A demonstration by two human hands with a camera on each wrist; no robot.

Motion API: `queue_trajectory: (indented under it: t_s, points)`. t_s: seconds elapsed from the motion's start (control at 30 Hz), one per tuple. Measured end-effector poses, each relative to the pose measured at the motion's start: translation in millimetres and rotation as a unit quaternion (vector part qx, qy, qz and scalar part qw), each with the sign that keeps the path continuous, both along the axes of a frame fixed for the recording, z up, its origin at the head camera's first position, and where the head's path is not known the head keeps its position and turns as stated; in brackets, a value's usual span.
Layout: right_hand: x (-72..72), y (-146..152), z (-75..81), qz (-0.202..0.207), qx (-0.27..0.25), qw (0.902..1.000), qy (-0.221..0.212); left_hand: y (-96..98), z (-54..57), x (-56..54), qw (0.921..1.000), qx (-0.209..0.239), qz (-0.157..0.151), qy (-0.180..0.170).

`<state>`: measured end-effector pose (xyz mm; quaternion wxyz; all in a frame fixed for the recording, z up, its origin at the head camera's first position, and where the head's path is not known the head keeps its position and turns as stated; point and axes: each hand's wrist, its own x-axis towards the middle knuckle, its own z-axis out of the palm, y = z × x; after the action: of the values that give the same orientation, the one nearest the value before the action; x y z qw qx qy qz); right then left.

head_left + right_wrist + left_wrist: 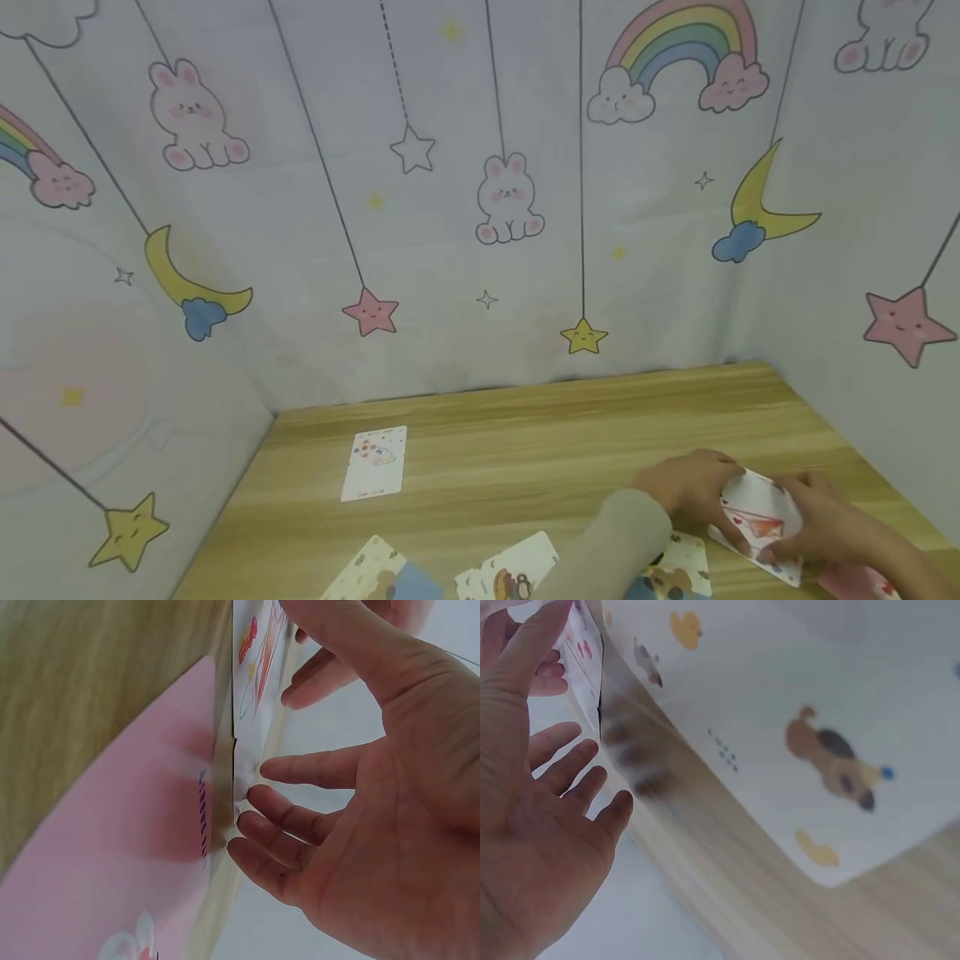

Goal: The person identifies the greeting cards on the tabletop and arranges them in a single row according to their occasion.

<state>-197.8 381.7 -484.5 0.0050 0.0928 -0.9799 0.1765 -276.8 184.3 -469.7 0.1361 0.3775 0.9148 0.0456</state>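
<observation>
My left hand (pixel 693 487) and right hand (pixel 825 518) grip one white, red-envelope-printed rectangular card (pixel 759 518); one pink card (pixel 855 581) and four pale, printed cards (pixel 375 464) lie on the wood-grain table (pixel 525 450).

On the left arm, the person is wearing a plain, pale cream sleeve (pixel 622 542), its smooth, rounded end sitting near the wrist. The left hand (pixel 688 483) and right hand (pixel 812 518) are showing bare, and the visible stretch of right forearm (pixel 888 546) is showing bare as well.
</observation>
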Motion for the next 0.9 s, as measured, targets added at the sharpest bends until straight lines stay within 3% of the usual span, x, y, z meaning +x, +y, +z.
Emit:
queue_trajectory:
  t_s: [0.23, 0.53, 0.9]
  points:
    - [-2.3, 6, -1.5, 0.01, 0.008, 0.9999, 0.007, 6.2, -1.7, 2.3, 0.9996, 0.019, 0.018, 0.006]
    - [-8.3, 6, -1.7, 0.012, 0.017, 0.9998, 0.0, 9.0, -3.1, 0.8, 0.996, -0.025, -0.008, 0.086]
    - [-12.1, 4, 0.7, 0.01, -0.013, 0.9992, -0.035, 17.3, -8.5, 3.5, 0.9933, -0.061, 0.005, 0.098]
